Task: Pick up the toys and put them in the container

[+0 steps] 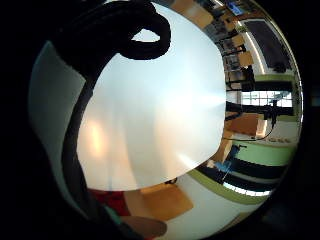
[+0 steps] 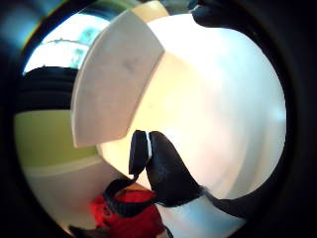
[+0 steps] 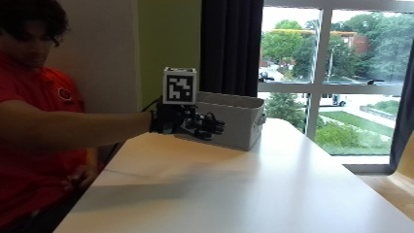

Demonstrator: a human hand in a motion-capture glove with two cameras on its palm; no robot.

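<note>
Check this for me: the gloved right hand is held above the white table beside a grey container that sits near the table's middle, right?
Not quite. In the outside view the gloved right hand is above the white table beside the grey container, but the container sits at the table's far end, towards the window, not near its middle.

Your gloved right hand (image 3: 194,124) hangs above the worktop (image 3: 259,189) just in front of the grey container (image 3: 234,119), which stands near the far edge and blocks the way straight ahead. Toward the near edge and the window-side edge, you have bare white surface for passing.
</note>
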